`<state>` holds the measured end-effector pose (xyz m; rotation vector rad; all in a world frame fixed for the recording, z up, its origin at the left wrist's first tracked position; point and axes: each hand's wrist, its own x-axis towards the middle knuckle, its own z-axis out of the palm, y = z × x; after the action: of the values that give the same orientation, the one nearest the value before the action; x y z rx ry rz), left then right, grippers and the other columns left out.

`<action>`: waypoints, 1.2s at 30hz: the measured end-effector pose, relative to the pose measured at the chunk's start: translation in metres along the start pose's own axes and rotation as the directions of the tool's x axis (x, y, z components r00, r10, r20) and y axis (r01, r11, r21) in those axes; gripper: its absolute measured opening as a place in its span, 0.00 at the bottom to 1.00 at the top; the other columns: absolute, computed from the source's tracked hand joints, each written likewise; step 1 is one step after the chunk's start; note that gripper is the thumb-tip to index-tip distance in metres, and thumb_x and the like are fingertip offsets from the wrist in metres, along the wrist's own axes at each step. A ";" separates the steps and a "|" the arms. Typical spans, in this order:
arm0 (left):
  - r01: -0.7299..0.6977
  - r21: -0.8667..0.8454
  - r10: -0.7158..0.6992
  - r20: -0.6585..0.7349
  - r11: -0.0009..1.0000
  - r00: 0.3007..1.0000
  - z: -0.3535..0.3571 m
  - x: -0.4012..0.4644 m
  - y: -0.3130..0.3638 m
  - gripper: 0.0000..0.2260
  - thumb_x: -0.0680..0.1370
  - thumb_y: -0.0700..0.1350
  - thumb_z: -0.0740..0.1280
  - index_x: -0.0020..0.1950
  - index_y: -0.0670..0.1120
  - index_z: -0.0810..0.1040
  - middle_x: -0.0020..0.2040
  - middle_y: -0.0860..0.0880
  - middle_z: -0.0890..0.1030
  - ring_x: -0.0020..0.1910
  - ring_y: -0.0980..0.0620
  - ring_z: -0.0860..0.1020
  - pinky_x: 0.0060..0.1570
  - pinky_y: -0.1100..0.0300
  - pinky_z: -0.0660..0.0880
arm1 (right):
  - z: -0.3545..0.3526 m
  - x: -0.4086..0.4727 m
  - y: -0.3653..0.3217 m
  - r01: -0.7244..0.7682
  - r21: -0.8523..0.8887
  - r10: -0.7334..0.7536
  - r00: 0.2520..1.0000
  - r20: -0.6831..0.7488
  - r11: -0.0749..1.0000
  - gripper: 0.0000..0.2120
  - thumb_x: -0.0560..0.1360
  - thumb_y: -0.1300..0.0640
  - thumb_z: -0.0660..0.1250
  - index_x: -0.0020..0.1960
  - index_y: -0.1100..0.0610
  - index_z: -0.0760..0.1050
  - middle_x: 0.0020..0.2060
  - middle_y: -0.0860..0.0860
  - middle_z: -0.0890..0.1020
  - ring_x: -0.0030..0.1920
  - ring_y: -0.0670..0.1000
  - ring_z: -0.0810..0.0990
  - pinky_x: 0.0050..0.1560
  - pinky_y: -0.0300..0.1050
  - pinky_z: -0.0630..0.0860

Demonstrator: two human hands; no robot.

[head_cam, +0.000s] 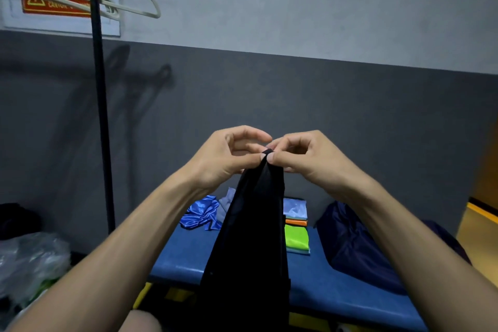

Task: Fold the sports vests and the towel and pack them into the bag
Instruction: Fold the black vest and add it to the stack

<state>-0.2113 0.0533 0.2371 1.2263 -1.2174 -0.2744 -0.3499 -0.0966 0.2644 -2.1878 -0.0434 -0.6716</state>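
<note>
Both hands, left hand (226, 155) and right hand (301, 155), are pinching a black vest (250, 237) top between fingers (272, 157); hanging limp below them, it is risking slipping or folding crooked.

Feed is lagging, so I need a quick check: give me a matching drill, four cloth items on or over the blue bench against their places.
Things:
1. black mesh vest
2. shiny royal-blue vest
3. stack of folded vests, lime-green on top
4. dark navy fabric bag

Places:
A. bench's right end
B. crumpled, left of the black vest
C. pinched up by both hands
D. between black vest and bag

Pairs: 1-C, 2-B, 3-D, 4-A
</note>
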 end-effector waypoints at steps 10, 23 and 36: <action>-0.106 0.048 0.105 0.028 0.993 0.994 0.024 0.002 0.007 0.10 0.72 0.40 0.76 0.50 0.51 0.84 0.45 0.49 0.85 0.47 0.53 0.81 0.52 0.61 0.77 | -0.023 -0.010 0.005 -0.074 0.267 0.026 0.983 0.179 0.961 0.08 0.78 0.63 0.69 0.42 0.63 0.73 0.41 0.60 0.77 0.45 0.53 0.79 0.50 0.44 0.77; -0.178 0.167 0.172 0.051 0.970 0.984 0.043 0.020 0.021 0.11 0.74 0.38 0.77 0.54 0.48 0.82 0.47 0.50 0.84 0.31 0.55 0.71 0.37 0.65 0.70 | -0.048 -0.022 0.010 -0.002 0.283 -0.044 0.987 0.155 0.959 0.07 0.74 0.56 0.72 0.39 0.58 0.78 0.37 0.56 0.76 0.40 0.52 0.74 0.44 0.43 0.69; 0.004 0.044 -0.016 0.274 0.999 0.962 0.037 0.023 0.001 0.16 0.80 0.55 0.68 0.46 0.41 0.81 0.41 0.45 0.74 0.42 0.48 0.71 0.44 0.57 0.69 | -0.064 -0.001 0.005 0.056 0.097 -0.065 0.993 0.099 0.994 0.06 0.77 0.65 0.71 0.42 0.63 0.80 0.37 0.53 0.82 0.42 0.48 0.79 0.51 0.41 0.75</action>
<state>-0.2326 0.0163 0.2449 1.2603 -1.4622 -0.4393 -0.3784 -0.1460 0.2930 -2.1355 -0.1910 -0.5797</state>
